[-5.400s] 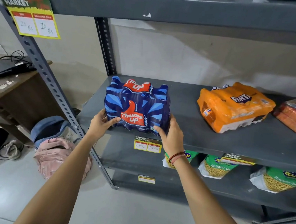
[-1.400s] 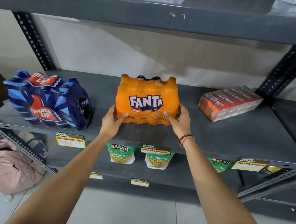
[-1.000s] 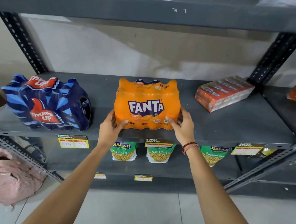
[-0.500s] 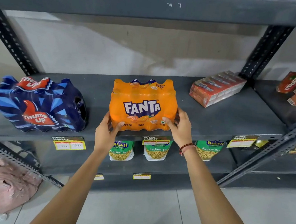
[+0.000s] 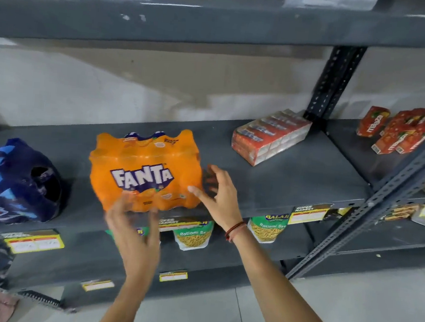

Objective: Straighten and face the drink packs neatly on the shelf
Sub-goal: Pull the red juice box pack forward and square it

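Note:
An orange Fanta pack (image 5: 144, 170) stands near the front edge of the grey middle shelf (image 5: 295, 179), its logo facing me. My left hand (image 5: 134, 231) hovers just below its front lower edge, fingers spread, blurred. My right hand (image 5: 218, 195) is beside the pack's right end, fingers apart, thumb close to the wrap. Neither hand grips it. A dark blue Thums Up pack (image 5: 12, 183) sits at the left, partly cut off by the frame. A red carton pack (image 5: 271, 135) lies angled at the back right.
An upper shelf (image 5: 219, 24) overhangs the packs. Balaji snack bags (image 5: 191, 236) hang on the lower shelf behind price tags (image 5: 33, 241). A steel upright (image 5: 384, 193) divides off the right bay, where red Maaza cartons (image 5: 400, 135) stand. Tiled floor lies below.
Both hands have come off the Fanta pack and opened; the left dropped below it, the right drew back to its side. The view has shifted right.

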`<act>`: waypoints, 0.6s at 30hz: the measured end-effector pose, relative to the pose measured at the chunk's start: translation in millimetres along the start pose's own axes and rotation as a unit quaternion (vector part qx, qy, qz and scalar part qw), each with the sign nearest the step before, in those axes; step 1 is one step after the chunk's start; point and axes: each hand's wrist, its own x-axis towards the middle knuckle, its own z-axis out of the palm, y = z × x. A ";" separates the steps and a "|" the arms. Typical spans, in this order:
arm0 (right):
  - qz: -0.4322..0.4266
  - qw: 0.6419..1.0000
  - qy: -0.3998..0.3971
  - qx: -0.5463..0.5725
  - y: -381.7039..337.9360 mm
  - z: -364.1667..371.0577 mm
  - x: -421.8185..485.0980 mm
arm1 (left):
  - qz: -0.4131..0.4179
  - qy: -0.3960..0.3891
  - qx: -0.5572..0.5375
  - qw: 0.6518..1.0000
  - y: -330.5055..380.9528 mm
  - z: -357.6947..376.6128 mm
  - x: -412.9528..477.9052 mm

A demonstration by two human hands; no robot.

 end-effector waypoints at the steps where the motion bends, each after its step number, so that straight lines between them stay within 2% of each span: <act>1: 0.001 1.000 0.011 0.014 1.4 -15.4 6.5 | 0.038 -0.048 0.003 0.998 11.0 15.4 -9.3; 5: 0.016 0.989 0.140 0.038 13.3 -90.3 48.7 | 0.119 -0.237 -0.028 0.964 46.3 82.6 -18.0; 8: 0.040 0.981 0.183 -0.047 36.5 -144.8 86.5 | 0.099 -0.280 -0.044 0.954 68.1 139.8 1.5; 11: 0.078 0.976 0.173 -0.111 58.1 -187.8 122.8 | 0.015 -0.290 -0.034 0.956 79.8 203.9 36.4; 13: 0.098 0.973 0.149 -0.145 68.5 -204.4 143.7 | -0.082 -0.289 -0.069 0.951 80.4 244.2 60.6; 16: 0.137 0.970 0.103 -0.175 84.7 -213.5 171.1 | -0.215 -0.255 -0.131 0.934 77.9 290.1 78.8; 18: 0.159 0.968 0.083 -0.178 94.6 -214.6 186.8 | -0.260 -0.226 -0.155 0.926 73.7 307.3 76.1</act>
